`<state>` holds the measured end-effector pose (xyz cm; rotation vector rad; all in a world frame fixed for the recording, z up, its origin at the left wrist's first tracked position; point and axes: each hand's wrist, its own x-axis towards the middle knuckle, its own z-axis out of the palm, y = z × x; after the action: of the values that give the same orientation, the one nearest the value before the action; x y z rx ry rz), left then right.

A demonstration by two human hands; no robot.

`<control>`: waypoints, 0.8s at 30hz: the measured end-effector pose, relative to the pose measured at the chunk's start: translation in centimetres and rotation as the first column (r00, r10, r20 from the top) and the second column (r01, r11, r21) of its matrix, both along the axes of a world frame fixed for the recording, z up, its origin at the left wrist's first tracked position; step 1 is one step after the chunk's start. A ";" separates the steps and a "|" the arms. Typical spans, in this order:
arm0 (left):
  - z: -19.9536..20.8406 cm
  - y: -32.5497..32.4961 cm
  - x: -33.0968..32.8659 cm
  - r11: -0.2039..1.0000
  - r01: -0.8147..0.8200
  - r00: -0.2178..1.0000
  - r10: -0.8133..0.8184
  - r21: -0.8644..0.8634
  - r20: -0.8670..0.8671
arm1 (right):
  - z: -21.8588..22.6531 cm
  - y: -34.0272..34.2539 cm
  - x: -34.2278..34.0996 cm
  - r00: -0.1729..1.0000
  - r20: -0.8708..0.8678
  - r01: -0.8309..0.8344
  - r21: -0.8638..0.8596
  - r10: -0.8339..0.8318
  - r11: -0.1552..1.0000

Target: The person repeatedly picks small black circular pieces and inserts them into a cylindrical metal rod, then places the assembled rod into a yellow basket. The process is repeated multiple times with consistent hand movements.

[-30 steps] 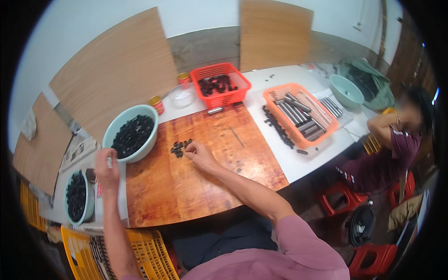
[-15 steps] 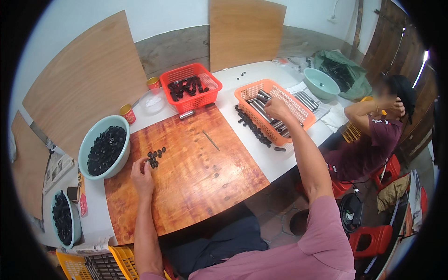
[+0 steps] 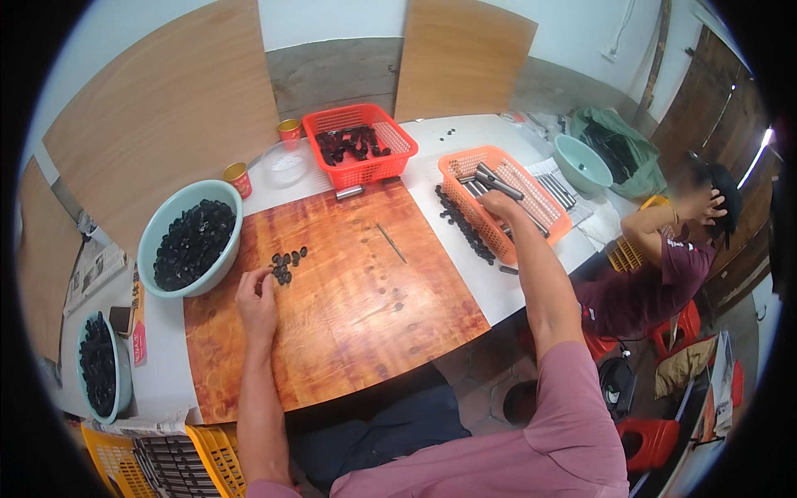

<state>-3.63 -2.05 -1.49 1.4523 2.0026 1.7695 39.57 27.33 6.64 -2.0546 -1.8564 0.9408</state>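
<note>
My left hand rests on the wooden board, its fingers bent together beside a small cluster of black round caps. Whatever sits at its fingertips is too small to make out. On the right, my right hand reaches down into an orange plastic basket of shiny metal tubes. Its fingers are hidden among the tubes, so I cannot tell their grip. A thin stick lies on the board between my hands. Black caps line the basket's left side.
A red basket of dark pieces stands behind the board, with a loose metal tube before it. Left are two green basins of black parts. A yellow crate holds tubes. At right sits another person.
My right hand has gone lower into the orange basket, and the tubes near it have shifted. My left hand stays by the black caps. The whole view has turned slightly.
</note>
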 end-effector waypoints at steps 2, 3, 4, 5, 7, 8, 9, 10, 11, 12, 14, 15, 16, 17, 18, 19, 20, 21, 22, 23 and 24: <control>0.0 -0.1 0.2 1.000 -0.003 1.000 0.002 0.015 0.006 | -0.5 1.2 0.3 0.996 0.089 -0.025 -0.011 0.026 1.000; 0.0 -0.1 0.3 1.000 -0.002 1.000 0.002 0.021 0.010 | -0.4 1.4 0.3 0.993 0.114 -0.025 -0.002 0.025 1.000; 0.0 -0.1 0.3 1.000 -0.004 1.000 0.004 0.014 0.019 | -0.4 1.5 0.1 0.994 0.111 -0.014 -0.002 0.014 1.000; 0.2 -0.2 0.2 1.000 -0.009 1.000 0.009 0.008 0.025 | -0.1 1.3 -0.6 0.995 0.104 -0.006 0.000 0.006 1.000; -0.1 -0.4 0.1 1.000 -0.012 0.999 0.012 0.007 0.045 | 0.3 0.5 -1.6 0.998 0.038 0.041 0.006 -0.041 0.999; -0.4 -0.4 -0.2 1.000 -0.016 0.998 0.015 0.015 0.055 | 1.1 -0.6 -2.6 0.997 -0.026 0.074 0.011 -0.074 0.997; -0.5 -0.5 -0.5 1.000 -0.021 0.998 0.020 0.023 0.064 | 1.4 -1.3 -3.3 0.990 -0.091 0.107 0.013 -0.105 0.994; -0.6 -0.9 -0.8 0.999 -0.032 0.998 0.031 0.019 0.061 | 1.2 -1.5 -3.9 0.994 -0.072 0.085 0.010 -0.084 0.996; -0.5 -0.8 -0.6 0.999 -0.031 0.998 0.030 0.021 0.062 | 1.3 -1.6 -3.8 0.996 -0.049 0.075 0.014 -0.074 0.997; -0.3 -1.0 -0.7 0.999 -0.036 0.997 0.035 0.019 0.062 | 1.3 -1.4 -3.9 0.998 -0.027 0.060 0.015 -0.059 0.998; -0.6 0.7 0.3 0.999 0.016 0.997 -0.019 0.040 0.080 | -3.9 4.3 2.1 0.991 0.092 0.084 0.135 -0.097 0.987; -0.7 1.1 0.5 0.999 0.031 0.996 -0.035 0.045 0.086 | -4.8 5.8 4.1 0.985 0.115 0.114 0.116 -0.128 0.987; -0.7 1.3 0.6 0.998 0.039 0.996 -0.042 0.044 0.085 | -5.1 6.5 4.9 0.979 0.136 0.139 0.095 -0.151 0.986; -0.8 -0.9 -1.1 0.999 -0.039 0.998 0.038 0.015 0.057 | -2.2 1.7 -2.6 0.993 -0.030 0.116 0.123 -0.113 0.986; -0.7 -0.7 -0.9 0.999 -0.030 0.998 0.029 0.017 0.059 | -1.0 0.7 -2.0 0.981 -0.120 0.170 0.160 -0.151 0.972; -0.8 -0.4 -0.7 0.999 -0.017 0.998 0.015 0.039 0.065 | -0.2 0.3 -1.2 0.961 -0.208 0.223 0.192 -0.183 0.956; -0.8 -0.2 -0.4 0.998 -0.008 0.997 0.004 0.060 0.072 | 0.4 0.2 -0.4 0.933 -0.296 0.275 0.218 -0.205 0.936; -0.9 0.1 -0.2 0.997 0.000 0.997 -0.007 0.082 0.078 | 0.8 0.1 0.2 0.905 -0.390 0.292 0.278 -0.170 0.915; -0.7 0.4 0.1 0.997 0.012 0.997 -0.019 0.077 0.080 | 1.0 0.0 0.5 0.880 -0.465 0.281 0.343 -0.098 0.896; -0.4 0.1 0.0 0.998 0.006 0.997 -0.011 0.061 0.078 | 2.1 -1.7 -1.2 0.846 -0.534 0.260 0.396 -0.009 0.881; -0.2 -0.4 -0.1 0.999 -0.005 0.997 0.001 0.042 0.074 | 3.1 -3.7 -3.3 0.799 -0.596 0.240 0.443 0.083 0.864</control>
<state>-3.70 -2.41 -1.67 1.3742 1.9445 1.8485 36.29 23.64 9.70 -1.3023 -1.4430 0.8362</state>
